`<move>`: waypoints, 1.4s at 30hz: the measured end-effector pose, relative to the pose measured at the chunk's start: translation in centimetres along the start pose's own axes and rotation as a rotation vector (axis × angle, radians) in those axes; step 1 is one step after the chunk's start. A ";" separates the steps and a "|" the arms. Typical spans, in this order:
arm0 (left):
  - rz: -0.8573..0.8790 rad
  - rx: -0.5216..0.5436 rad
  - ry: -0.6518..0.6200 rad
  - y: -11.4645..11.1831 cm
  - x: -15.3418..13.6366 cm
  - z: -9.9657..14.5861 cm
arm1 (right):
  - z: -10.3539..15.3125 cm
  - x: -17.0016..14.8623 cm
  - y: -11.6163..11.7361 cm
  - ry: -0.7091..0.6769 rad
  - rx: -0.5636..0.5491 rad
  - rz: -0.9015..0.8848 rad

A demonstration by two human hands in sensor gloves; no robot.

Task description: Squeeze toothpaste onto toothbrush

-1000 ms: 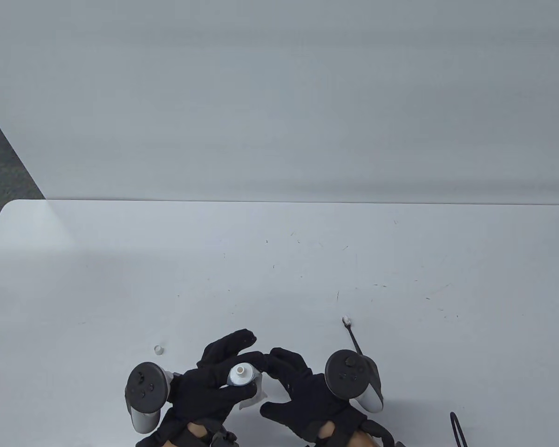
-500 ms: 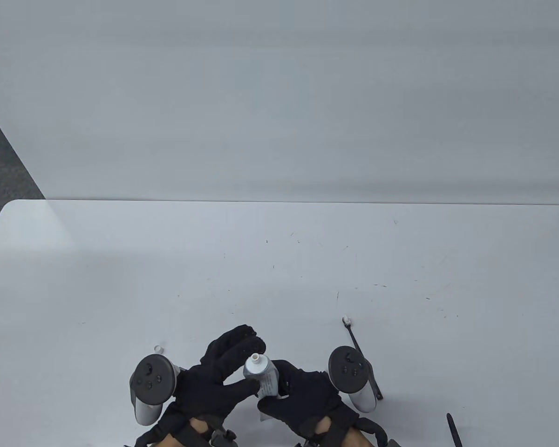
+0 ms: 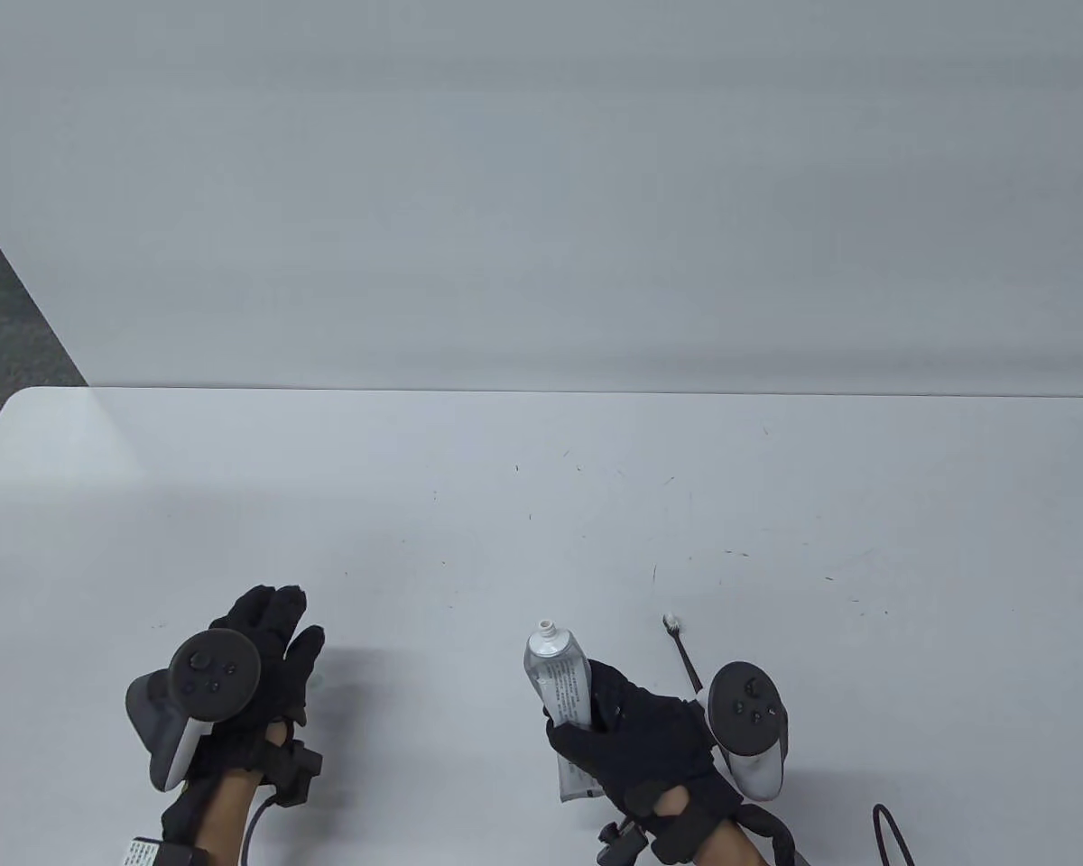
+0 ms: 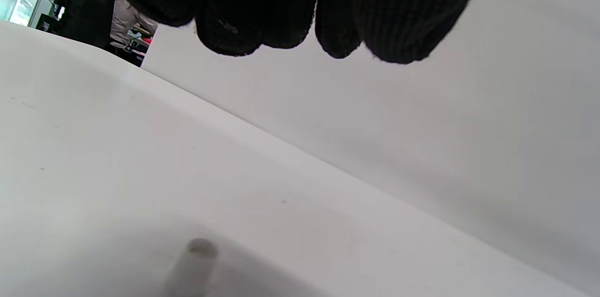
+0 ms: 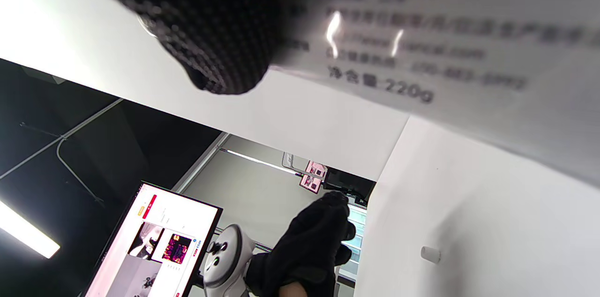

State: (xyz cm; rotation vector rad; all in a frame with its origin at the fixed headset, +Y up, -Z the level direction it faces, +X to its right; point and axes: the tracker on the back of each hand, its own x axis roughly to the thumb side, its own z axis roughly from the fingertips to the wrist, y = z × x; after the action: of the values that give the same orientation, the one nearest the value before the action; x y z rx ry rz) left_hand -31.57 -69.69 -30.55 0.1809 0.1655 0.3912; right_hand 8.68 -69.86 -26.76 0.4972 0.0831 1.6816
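Observation:
In the table view my right hand (image 3: 596,713) grips a silver toothpaste tube (image 3: 555,672), its open nozzle pointing away from me. The tube's printed side fills the top of the right wrist view (image 5: 445,30). The black toothbrush (image 3: 683,648) lies on the table just right of the tube, white bristles at its far end. My left hand (image 3: 275,627) is at the left, palm down, fingers spread, holding nothing. The small white cap stands on the table under it, seen in the left wrist view (image 4: 194,264) and the right wrist view (image 5: 430,254).
A white wall panel (image 3: 541,198) stands along the table's far edge. A black cable (image 3: 889,830) lies at the near right edge. A lit monitor (image 5: 159,241) shows off to the side in the right wrist view.
My left hand let go of the tube and moved left, over the cap. My right hand took the tube alone and carried it right, towards the toothbrush.

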 end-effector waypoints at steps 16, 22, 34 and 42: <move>-0.430 -0.229 0.023 -6.5 0.5 -1.5 | 0.2 -0.1 0.5 0.012 0.039 0.093; -0.436 -0.223 0.020 -6.7 0.6 -1.4 | 0.2 -0.1 0.5 0.021 0.046 0.104; 0.148 -0.074 0.005 -1.0 1.0 0.0 | 0.5 0.6 1.4 -0.003 0.052 0.354; 0.820 -0.194 -0.274 1.4 4.7 3.6 | 0.8 1.1 2.6 -0.046 0.047 0.585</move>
State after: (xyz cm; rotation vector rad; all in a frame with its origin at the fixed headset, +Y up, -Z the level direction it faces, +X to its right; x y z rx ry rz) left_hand -27.08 -67.08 -27.36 0.1018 -0.2309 1.1857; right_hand 6.43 -69.49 -24.89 0.6352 -0.0644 2.2412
